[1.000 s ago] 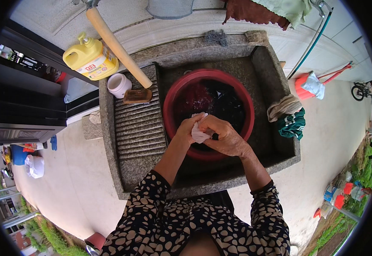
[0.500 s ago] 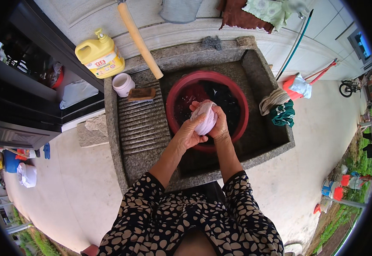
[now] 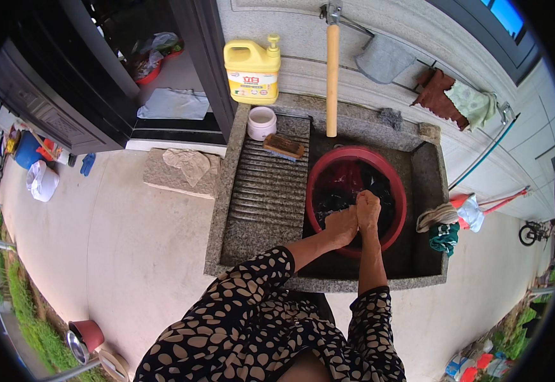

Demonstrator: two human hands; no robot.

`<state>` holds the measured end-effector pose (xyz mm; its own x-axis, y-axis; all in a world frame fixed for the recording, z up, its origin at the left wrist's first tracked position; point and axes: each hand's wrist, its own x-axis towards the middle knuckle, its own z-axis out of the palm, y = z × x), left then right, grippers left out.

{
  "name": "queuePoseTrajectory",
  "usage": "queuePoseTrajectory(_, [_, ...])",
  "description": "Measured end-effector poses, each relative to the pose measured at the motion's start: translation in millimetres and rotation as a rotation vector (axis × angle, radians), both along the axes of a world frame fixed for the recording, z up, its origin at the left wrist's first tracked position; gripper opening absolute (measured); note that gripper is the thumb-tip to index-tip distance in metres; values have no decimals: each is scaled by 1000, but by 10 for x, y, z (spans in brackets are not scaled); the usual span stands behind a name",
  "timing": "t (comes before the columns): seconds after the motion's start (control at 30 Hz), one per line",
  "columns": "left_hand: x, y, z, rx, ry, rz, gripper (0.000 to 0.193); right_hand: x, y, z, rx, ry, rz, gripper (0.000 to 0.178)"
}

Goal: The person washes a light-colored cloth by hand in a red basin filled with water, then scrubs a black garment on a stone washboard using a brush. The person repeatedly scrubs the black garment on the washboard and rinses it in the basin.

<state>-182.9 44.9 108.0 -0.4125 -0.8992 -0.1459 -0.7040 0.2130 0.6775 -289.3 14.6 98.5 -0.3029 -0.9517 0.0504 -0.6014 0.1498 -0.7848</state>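
Observation:
Over a dark red basin (image 3: 400,210), my left hand (image 3: 341,226) and my right hand (image 3: 368,210) are pressed together as two closed fists. The pale pink cloth that showed between them a moment earlier is covered by my fingers now. Beneath them, dark wet fabric (image 3: 379,181) lies in the basin's water, with a dark red patch at its far side. The basin stands in the deep part of a stone sink (image 3: 379,280). To its left runs the sink's ridged washboard (image 3: 265,204), carrying a wooden scrubbing brush (image 3: 284,146).
A pale open jar (image 3: 262,130) and a yellow pump jug (image 3: 252,70) stand at the sink's far left. A tan tube (image 3: 333,83) hangs from the tap toward the basin. Beige cloth (image 3: 435,218) and green cloth (image 3: 444,238) drape over the right rim.
My hands have turned from cupping the pale pink cloth to closed fists, and the cloth is out of sight. The view has swung left, so the sink appears further right.

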Motion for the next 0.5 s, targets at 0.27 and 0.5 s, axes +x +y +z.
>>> queuePoseTrajectory(0.27, [246, -214, -302, 918, 483, 55, 27, -204, 10, -205, -83, -273, 490, 29])
queuePoseTrajectory(0.5, [820, -225, 94, 1516, 1009, -157, 28, 292, 593, 1077, -211, 132, 922, 72])
